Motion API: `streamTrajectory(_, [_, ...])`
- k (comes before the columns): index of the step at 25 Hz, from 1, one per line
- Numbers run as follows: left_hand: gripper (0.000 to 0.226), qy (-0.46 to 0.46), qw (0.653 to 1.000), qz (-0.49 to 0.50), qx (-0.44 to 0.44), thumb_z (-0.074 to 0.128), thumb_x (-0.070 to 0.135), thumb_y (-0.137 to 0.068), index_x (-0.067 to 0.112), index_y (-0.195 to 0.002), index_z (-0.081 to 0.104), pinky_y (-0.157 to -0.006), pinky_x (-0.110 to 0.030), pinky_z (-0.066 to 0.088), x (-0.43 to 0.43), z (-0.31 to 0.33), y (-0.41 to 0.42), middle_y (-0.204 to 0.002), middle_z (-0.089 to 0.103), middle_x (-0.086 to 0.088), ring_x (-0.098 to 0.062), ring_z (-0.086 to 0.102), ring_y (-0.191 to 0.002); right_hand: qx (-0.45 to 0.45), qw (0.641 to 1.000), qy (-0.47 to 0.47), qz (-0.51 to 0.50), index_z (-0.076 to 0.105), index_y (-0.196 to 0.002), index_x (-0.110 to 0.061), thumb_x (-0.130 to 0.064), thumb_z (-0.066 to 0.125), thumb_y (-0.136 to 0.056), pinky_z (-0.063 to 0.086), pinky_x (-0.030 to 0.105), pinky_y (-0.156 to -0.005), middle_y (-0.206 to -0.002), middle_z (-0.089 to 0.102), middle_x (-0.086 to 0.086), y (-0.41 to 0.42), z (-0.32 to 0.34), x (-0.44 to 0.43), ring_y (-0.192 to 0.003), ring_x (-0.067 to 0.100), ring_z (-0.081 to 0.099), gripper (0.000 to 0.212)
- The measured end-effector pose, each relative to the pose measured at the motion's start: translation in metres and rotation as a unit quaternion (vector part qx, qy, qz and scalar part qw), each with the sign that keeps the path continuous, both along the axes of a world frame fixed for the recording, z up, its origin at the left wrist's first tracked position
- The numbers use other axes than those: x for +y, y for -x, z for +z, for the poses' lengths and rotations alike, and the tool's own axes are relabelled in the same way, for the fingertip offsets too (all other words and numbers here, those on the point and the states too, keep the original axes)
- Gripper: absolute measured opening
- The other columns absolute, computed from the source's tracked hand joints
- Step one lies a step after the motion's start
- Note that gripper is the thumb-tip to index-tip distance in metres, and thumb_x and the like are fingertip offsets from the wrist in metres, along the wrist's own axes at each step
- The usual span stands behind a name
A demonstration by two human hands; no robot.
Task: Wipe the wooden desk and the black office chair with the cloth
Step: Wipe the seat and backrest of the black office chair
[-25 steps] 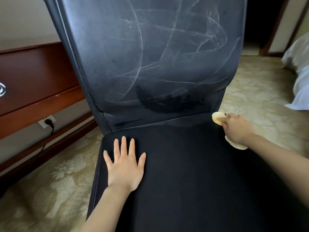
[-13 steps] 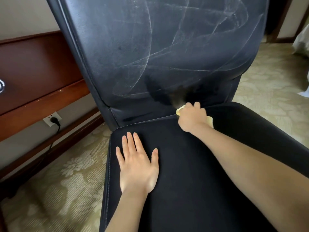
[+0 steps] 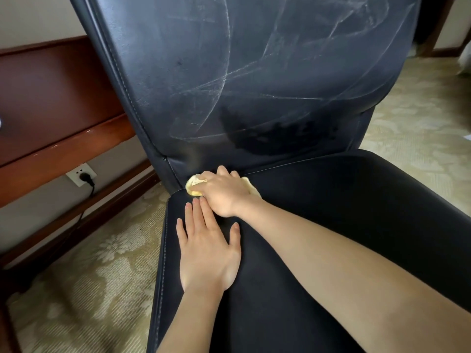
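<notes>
Left hand [image 3: 207, 253] lying flat, fingers straight, bracing black office chair [image 3: 331, 225] seat. Right hand [image 3: 224, 193] gripping bunched yellow cloth [image 3: 194, 183], pressing it into seat-back crease, left corner. Backrest [image 3: 254, 72] showing wipe streaks, seemingly done; seat apparently pending; wooden desk [image 3: 51, 110] progress unclear.

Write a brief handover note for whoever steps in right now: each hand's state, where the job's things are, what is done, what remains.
Left hand: flat on the chair seat, fingers straight, holding nothing.
Right hand: grip closed on the yellow cloth, pressed into the seat-backrest seam near its left end.
Done: backrest shows wipe streaks and a darker patch low down.
Left: most of the seat; wooden desk, at left, state unclear.
</notes>
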State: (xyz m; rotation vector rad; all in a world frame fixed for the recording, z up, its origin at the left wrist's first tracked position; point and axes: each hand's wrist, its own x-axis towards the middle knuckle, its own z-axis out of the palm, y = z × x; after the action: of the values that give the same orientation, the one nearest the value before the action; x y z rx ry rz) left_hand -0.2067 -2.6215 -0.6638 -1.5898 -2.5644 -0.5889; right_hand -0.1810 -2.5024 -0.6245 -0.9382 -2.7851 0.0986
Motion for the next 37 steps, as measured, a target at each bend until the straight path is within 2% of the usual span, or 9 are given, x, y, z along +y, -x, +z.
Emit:
streamTrajectory(7, [0.076,0.014,1.000,-0.007,0.007,0.015,0.054,-0.092,0.011,-0.149,-0.014,-0.117,-0.033,-0.012,0.003,0.003,0.004,-0.159,-0.011,-0.001,-0.013,-0.019,-0.144,-0.050,0.993,0.003,-0.105,0.042,-0.139,-0.027,-0.009,0.054,-0.083,0.041,0.037,-0.083,-0.129,0.043,0.003,-0.071,-0.009,0.058,-0.105,0.029,0.041,0.060])
streamTrajectory(9, [0.077,0.011,1.000,-0.015,0.019,0.014,0.054,-0.091,0.012,-0.149,-0.012,-0.117,-0.033,-0.011,0.006,0.002,0.008,-0.159,-0.010,-0.001,-0.013,-0.018,-0.144,-0.083,0.988,-0.032,-0.129,0.043,-0.138,-0.026,-0.008,0.050,-0.084,0.037,0.036,-0.079,-0.129,0.043,0.002,-0.111,-0.008,0.078,-0.102,0.028,0.040,0.057])
streamTrajectory(12, [0.075,-0.006,0.999,-0.018,0.042,0.016,0.054,-0.092,0.011,-0.151,-0.004,-0.118,-0.034,-0.008,0.012,0.000,0.012,-0.160,-0.004,-0.005,-0.017,-0.014,-0.145,-0.100,0.976,-0.028,-0.191,0.045,-0.137,-0.026,-0.010,0.042,-0.093,0.040,0.037,-0.088,-0.130,0.045,0.002,-0.168,-0.008,0.099,-0.104,0.027,0.041,0.047])
streamTrajectory(19, [0.073,0.058,0.961,-0.018,0.270,-0.012,0.046,-0.084,0.021,-0.151,0.001,-0.114,-0.054,-0.008,0.032,0.014,0.016,-0.159,0.011,-0.010,-0.027,-0.003,-0.147,-0.097,0.966,-0.018,-0.240,0.039,-0.142,-0.037,-0.012,0.030,-0.101,0.041,0.039,-0.096,-0.139,0.042,0.001,-0.269,-0.012,0.117,-0.112,0.027,0.042,0.048])
streamTrajectory(22, [0.058,0.073,0.931,-0.034,0.356,-0.002,0.040,-0.096,0.016,-0.149,-0.004,-0.111,-0.059,-0.009,0.043,0.026,0.015,-0.158,0.007,-0.015,-0.032,-0.007,-0.146,-0.083,0.965,0.001,-0.251,0.040,-0.140,-0.039,-0.018,0.029,-0.103,0.042,0.036,-0.094,-0.137,0.044,-0.002,-0.305,-0.012,0.114,-0.108,0.025,0.044,0.044])
streamTrajectory(25, [0.063,0.104,0.904,-0.058,0.410,0.014,0.042,-0.099,0.012,-0.146,-0.016,-0.110,-0.061,-0.010,0.046,0.039,0.004,-0.159,-0.003,-0.015,-0.034,-0.016,-0.143,-0.065,0.965,-0.017,-0.255,0.044,-0.138,-0.039,-0.022,0.030,-0.103,0.042,0.036,-0.092,-0.135,0.048,-0.002,-0.333,-0.017,0.103,-0.101,0.025,0.046,0.041])
streamTrajectory(29, [0.065,0.076,0.931,-0.121,0.336,0.025,0.044,-0.097,0.015,-0.152,0.004,-0.110,-0.058,-0.010,0.032,0.051,-0.052,-0.159,0.003,-0.011,-0.031,-0.004,-0.146,0.021,0.961,-0.007,-0.275,0.057,-0.130,-0.028,-0.014,0.038,-0.100,0.041,0.041,-0.090,-0.130,0.054,0.004,-0.360,-0.030,0.079,-0.101,0.032,0.051,0.038])
streamTrajectory(33, [0.064,0.061,0.942,-0.228,0.237,0.016,0.048,-0.098,0.018,-0.151,-0.004,-0.111,-0.055,-0.014,0.011,0.046,-0.129,-0.159,-0.010,-0.006,-0.026,-0.016,-0.145,0.121,0.937,0.040,-0.326,0.063,-0.124,-0.016,-0.002,0.044,-0.096,0.036,0.041,-0.100,-0.127,0.057,0.012,-0.398,-0.038,0.041,-0.114,0.035,0.050,0.036])
streamTrajectory(37, [0.063,0.063,0.935,-0.306,0.171,0.016,0.048,-0.099,0.020,-0.150,-0.010,-0.112,-0.052,-0.014,-0.019,0.042,-0.182,-0.158,-0.015,-0.003,-0.024,-0.020,-0.144,0.177,0.919,0.027,-0.350,0.065,-0.119,-0.009,0.005,0.049,-0.092,0.034,0.041,-0.102,-0.122,0.059,0.017,-0.414,-0.039,-0.013,-0.113,0.036,0.053,0.035])
